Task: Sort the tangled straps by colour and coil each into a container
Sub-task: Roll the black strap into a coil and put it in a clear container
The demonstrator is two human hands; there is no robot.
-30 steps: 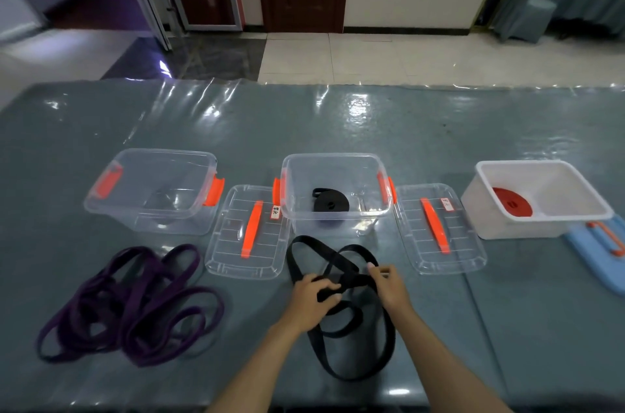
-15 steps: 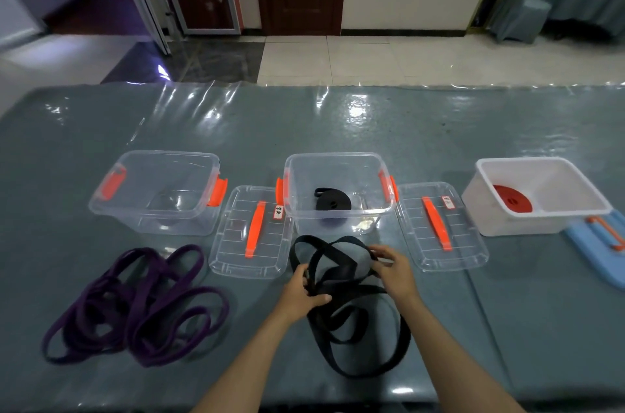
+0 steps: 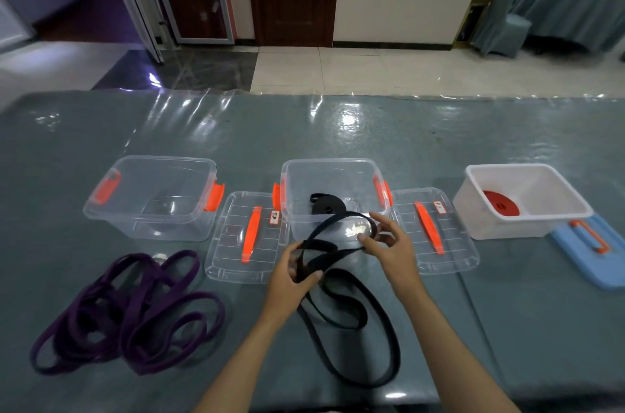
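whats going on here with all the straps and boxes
A person is sorting straps by colour. The left hand grips a loose black strap while the right hand pinches a loop of it, lifted in front of the middle clear box, which already holds a coiled black strap. A red coil sits in the white tub. The purple straps lie tangled on the table, and the left clear box holds nothing.

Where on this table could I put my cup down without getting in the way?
Bare table lies behind the three boxes, and near the right edge below the blue lid. It is crowded around the purple straps and both hands' black strap.
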